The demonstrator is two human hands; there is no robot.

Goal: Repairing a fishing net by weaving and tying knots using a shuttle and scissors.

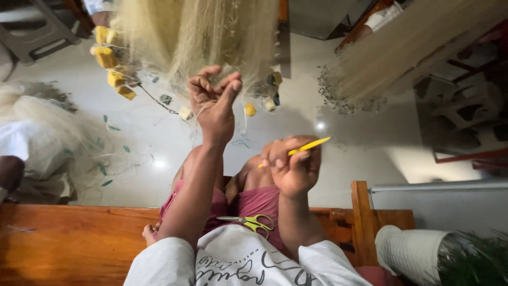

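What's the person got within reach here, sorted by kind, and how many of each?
Pale fishing net, pinched by the left hand: 1
Yellow netting needle, in the right hand: 1
Scissors with yellow-green handles, on the lap: 1
Total: 3
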